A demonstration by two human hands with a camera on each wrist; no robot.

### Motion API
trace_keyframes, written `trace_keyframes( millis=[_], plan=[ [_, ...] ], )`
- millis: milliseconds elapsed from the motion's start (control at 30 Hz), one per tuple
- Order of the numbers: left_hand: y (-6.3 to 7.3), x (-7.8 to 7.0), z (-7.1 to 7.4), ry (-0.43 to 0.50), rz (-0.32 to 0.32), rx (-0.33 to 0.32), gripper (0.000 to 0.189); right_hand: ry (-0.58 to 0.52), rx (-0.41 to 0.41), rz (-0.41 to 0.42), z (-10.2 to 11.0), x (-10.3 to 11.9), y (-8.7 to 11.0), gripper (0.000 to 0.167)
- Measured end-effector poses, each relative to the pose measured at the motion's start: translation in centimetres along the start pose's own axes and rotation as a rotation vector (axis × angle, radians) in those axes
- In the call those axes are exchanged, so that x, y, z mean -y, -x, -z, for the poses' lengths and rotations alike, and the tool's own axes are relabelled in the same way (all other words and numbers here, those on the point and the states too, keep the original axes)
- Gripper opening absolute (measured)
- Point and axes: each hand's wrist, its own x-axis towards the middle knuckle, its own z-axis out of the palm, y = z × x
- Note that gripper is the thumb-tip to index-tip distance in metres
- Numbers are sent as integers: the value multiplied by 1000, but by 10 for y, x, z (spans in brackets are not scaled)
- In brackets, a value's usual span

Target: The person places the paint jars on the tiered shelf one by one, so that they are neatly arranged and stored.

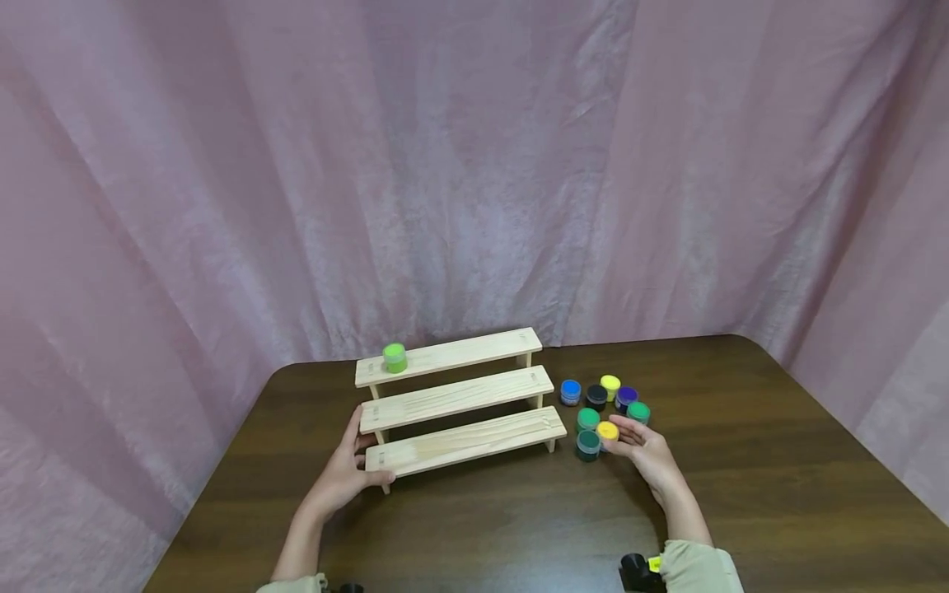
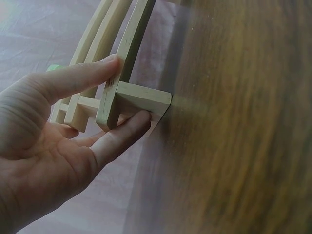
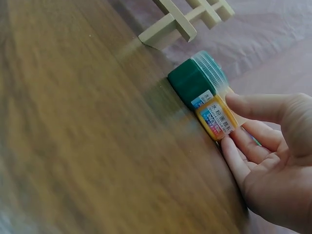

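A three-step wooden stand (image 1: pixel 455 399) rises toward the back of the table. My left hand (image 1: pixel 343 473) grips its left end; in the left wrist view the thumb presses the lowest board (image 2: pixel 127 53) while a finger reaches under it to the leg (image 2: pixel 144 97). On the left of the top step sits a light green paint jar (image 1: pixel 395 358). To the right of the stand, my right hand (image 1: pixel 652 461) pinches an orange-yellow paint jar (image 3: pixel 217 118) between thumb and fingers. Right beside that one stands a dark green jar (image 3: pixel 187 83).
Behind the right hand's fingers cluster more jars: a blue one (image 1: pixel 570 392), a black one (image 1: pixel 596 397), a yellow one (image 1: pixel 610 387), a purple one (image 1: pixel 626 399) and green ones (image 1: pixel 638 413). A pink curtain (image 1: pixel 474 181) hangs behind the dark wooden table (image 1: pixel 504 527).
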Motion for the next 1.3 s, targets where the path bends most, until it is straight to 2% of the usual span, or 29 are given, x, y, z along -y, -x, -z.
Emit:
trace_keyframes(
  millis=[233,733,1033,1300],
  plan=[
    [0,-2,-2,5,5,0,128,40,5,8,3,-2,-1,59],
    [0,-2,-5,-4,12,0,127,69,-37,14,6,-6,1,59],
    [3,-4,-2,-3,16,4,127,42,-84,-16,4,-5,2,60],
    [2,-4,-1,8,5,1,127,-15,-119,-30,8,5,2,60]
  ],
)
